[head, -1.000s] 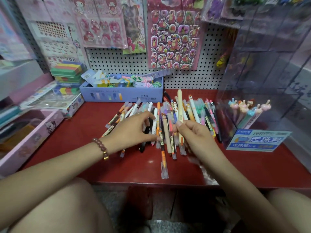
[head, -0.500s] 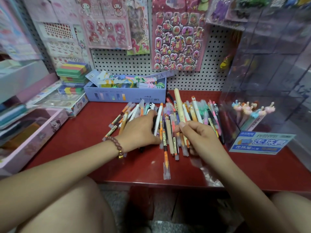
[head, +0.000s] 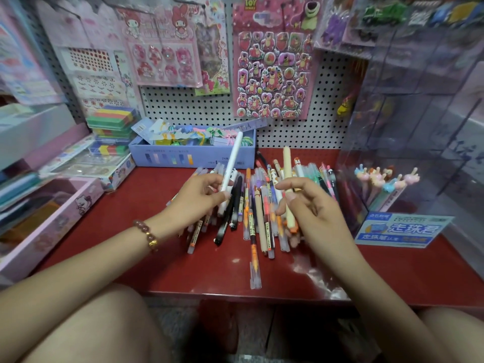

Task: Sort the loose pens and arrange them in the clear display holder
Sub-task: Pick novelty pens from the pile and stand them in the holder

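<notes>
While the loose pens (head: pixel 251 205) are lying fanned across the red shelf (head: pixel 209 271), I am logging item one: the left hand (head: pixel 195 200), beaded bracelet (head: pixel 148 235) at the wrist, is now pinching a white pen (head: pixel 230 169) between thumb and fingertips, tilting it upward so its far end is reaching over the blue box (head: pixel 191 155); half a second ago this hand was lying flat on the pile with nothing lifted. Item two: the right hand (head: pixel 311 208) is curling loosely around a cream pen (head: pixel 288 184), thumb and forefinger closing on its barrel, much as it was doing earlier, though the pen is now standing steeper. Item three: the clear display holder (head: pixel 408 158) is sitting at the right end of the shelf, just beside the pile, already holding a cluster of novelty-topped pens (head: pixel 385 184) behind its blue label card (head: pixel 400 229). Item four: sticker sheets (head: pixel 272 74) are hanging on the pegboard behind; the view has risen slightly since before.
</notes>
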### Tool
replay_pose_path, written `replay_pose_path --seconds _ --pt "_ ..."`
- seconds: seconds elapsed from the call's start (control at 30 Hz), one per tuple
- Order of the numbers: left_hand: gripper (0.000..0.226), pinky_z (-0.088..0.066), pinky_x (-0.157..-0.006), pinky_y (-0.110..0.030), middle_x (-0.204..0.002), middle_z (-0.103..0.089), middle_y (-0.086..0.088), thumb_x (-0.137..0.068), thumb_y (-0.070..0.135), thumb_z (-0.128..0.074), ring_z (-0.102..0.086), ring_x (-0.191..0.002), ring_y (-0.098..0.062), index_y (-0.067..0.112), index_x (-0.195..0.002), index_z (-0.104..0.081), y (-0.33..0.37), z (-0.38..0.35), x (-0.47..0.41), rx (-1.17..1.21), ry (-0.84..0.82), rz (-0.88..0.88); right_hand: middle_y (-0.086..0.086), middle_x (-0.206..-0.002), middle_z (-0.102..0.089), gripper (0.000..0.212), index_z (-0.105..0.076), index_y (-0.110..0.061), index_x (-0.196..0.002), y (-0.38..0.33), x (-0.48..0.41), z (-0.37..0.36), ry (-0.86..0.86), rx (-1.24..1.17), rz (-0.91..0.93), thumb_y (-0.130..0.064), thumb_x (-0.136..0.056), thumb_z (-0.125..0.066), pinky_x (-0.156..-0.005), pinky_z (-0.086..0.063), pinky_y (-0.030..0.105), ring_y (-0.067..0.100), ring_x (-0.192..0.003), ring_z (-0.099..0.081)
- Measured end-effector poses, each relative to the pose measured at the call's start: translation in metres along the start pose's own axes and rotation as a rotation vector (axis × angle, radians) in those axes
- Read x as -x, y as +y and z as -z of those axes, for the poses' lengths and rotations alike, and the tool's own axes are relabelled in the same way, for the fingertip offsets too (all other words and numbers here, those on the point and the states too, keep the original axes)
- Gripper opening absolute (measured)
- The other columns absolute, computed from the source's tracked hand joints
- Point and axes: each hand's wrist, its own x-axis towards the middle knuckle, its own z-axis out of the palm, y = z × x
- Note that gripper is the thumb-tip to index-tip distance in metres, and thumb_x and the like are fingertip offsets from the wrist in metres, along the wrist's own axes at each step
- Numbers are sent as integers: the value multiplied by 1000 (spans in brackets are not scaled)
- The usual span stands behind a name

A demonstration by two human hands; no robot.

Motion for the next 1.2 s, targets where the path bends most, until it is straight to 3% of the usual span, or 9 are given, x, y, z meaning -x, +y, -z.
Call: replay_pose_path --seconds 0.17,0.27,0.37,0.47,0.57,0.7,0.8,0.97,1.2 --pt "11 -37 -48 -24 -67 -57 10 -93 7 -53 -45 -55 -13 15 -93 -61 9 4 4 150 -49 -96 12 -82 -66 27 -59 -13 -106 -7 4 5 -30 -100 53 -2 -99 -35 -43 -43 22 16 -58 -54" --pt "5 -39 -51 -17 -62 -58 14 -92 13 -56 -49 -58 -6 14 -94 -60 20 2 6 198 -95 -135 4 -88 -69 31 -58 -23 -103 -11 5 8 4 -7 172 5 -91 -49 -51 -45 21 20 -65 -56" --pt "17 -42 -53 -14 -64 -59 12 -82 21 -54 -52 -59 -3 15 -96 -62 40 -3 10 304 -157 -156 1 -84 -67 31 -59 -32 -95 -13 7 14 120 98 305 -2 -88 -61 -51 -44 29 27 -66 -56" --pt "20 -45 -59 -15 -75 -60 5 -82 20 -53 -53 -69 -9 15 -99 -63 60 -11 17 351 -203 -194 -11 -76 -64 15 -60 -31 -91 -20 11 21 271 164 467 -16 -94 -56 -50 -43 19 6 -56 -53" --pt "22 -44 -55 -16 -74 -56 3 -84 18 -53 -54 -64 -11 14 -103 -63 77 -21 23 360 -254 -227 -26 -76 -63 13 -60 -27 -91 -23 12 29 395 208 543 -17 -95 -52 -53 -35 8 -1 -57 -48" --pt "19 -38 -42 -14 -64 -60 8 -89 7 -54 -52 -48 -5 6 -107 -61 96 -36 27 479 -339 -152 -21 -86 -62 25 -66 -24 -111 -18 14 44 511 307 648 -10 -93 -53 -60 -46 26 8 -64 -55" --pt "28 -34 -40 -13 -72 -68 4 -81 15 -54 -50 -46 -6 4 -107 -61 111 -46 32 596 -430 -99 -13 -92 -64 45 -63 -19 -120 -20 16 54 533 494 767 8 -86 -53 -71 -45 17 0 -80 -58" --pt "21 -31 -39 -12 -61 -67 5 -85 12 -58 -40 -37 -2 0 -103 -60 127 -62 36 631 -567 -104 -3 -97 -67 39 -60 -21 -125 -13 17 68 446 848 799 -7 -89 -54 -56 -52 34 14 -83 -64" --pt "25 -37 -39 -13 -73 -71 -4 -81 21 -70 -47 -42 -5 -1 -92 -65 134 -82 31 640 -569 -156 -2 -83 -63 28 -69 -18 -115 -20 26 93 485 1110 787 -21 -93 -50 -52 -41 24 16 -68 -59"
